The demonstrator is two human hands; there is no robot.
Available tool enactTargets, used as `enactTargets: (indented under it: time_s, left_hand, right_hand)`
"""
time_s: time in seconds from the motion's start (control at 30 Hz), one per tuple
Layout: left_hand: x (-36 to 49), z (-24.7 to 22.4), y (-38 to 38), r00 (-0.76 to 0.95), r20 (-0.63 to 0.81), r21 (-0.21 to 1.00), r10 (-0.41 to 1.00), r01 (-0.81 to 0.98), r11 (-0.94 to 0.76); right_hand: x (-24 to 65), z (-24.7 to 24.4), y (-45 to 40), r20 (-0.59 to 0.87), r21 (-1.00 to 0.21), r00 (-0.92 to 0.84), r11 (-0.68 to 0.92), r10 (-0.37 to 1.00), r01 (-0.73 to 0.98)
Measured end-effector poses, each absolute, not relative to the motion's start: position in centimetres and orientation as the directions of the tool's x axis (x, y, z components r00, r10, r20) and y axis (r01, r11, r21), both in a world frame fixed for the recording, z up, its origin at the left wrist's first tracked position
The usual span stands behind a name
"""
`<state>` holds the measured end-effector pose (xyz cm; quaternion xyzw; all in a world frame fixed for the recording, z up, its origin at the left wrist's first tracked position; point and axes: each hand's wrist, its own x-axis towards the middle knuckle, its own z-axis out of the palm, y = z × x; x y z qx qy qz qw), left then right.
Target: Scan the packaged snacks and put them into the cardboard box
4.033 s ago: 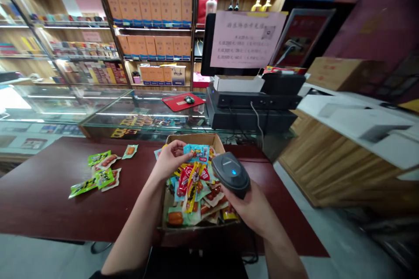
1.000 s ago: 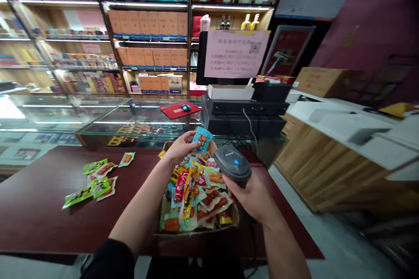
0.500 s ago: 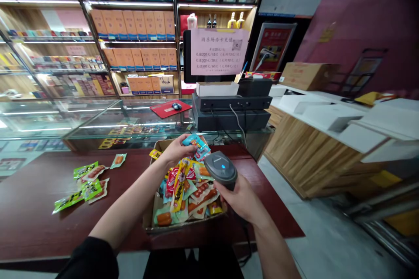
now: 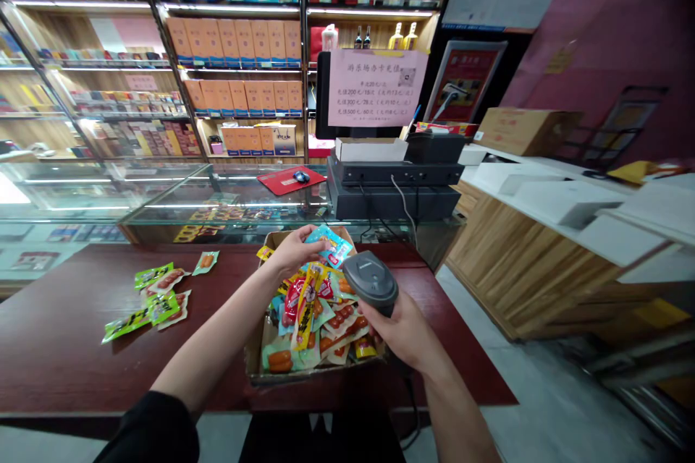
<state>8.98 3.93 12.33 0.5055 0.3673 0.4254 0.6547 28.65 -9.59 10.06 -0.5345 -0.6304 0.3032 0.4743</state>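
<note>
My left hand (image 4: 297,252) pinches a blue snack packet (image 4: 331,244) over the far part of an open cardboard box (image 4: 254,356). My right hand (image 4: 399,329) is wrapped round the handle of a dark grey barcode scanner (image 4: 371,278), whose head hangs over the box's right side, close to the blue packet. Sausage packets in clear, red and yellow wrappers fill the box, with a long yellow packet (image 4: 308,305) on top. Left of my left forearm, several green and clear packets (image 4: 163,307) lie on the dark red table (image 4: 65,318).
Behind the table is a glass counter (image 4: 163,195) with a red mouse pad (image 4: 290,181). A monitor with a pink sign (image 4: 374,87) and a cash drawer (image 4: 394,199) stand behind the box. A wooden cabinet (image 4: 532,253) is at the right.
The whole view has shifted slightly, so things appear further right. The blue light on the scanner no longer shows. Both hands keep their holds.
</note>
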Motion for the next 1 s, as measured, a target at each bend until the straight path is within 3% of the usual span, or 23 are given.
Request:
enactTargets:
  time_s: [0.3, 0.6, 0.73, 0.83, 0.9, 1.0]
  left_hand:
    - [7.1, 11.5, 4.1, 0.277, 0.037, 0.979, 0.960, -0.203, 0.020]
    - [-1.5, 9.8, 4.6, 0.067, 0.099, 0.985, 0.993, -0.148, -0.088]
    - [-8.0, 7.3, 6.2, -0.112, 0.148, 0.989, 0.983, 0.029, -0.146]
    - [-12.6, 4.6, 7.7, -0.248, 0.149, 0.964, 0.957, 0.253, -0.084]
    - [-14.9, 2.9, 8.5, -0.312, 0.142, 0.891, 0.939, 0.454, 0.016]
    - [-17.0, 1.0, 9.1, -0.336, 0.154, 0.684, 0.929, 0.715, 0.145]
  right_hand:
    - [28.1, 9.8, -9.4, 0.209, -0.901, -0.012, 0.197, 0.978, 0.388]
    - [22.8, 11.8, -7.0, 0.246, -0.880, -0.179, 0.297, 0.953, 0.370]
    - [19.3, 13.0, -6.0, 0.194, -0.884, -0.258, 0.282, 0.946, 0.371]
    - [16.4, 13.2, -5.1, 0.200, -0.883, -0.327, 0.314, 0.924, 0.348]
    - [14.6, 13.1, -4.5, 0.206, -0.886, -0.356, 0.328, 0.912, 0.328]
    - [12.4, 12.9, -3.9, 0.191, -0.887, -0.379, 0.324, 0.906, 0.327]
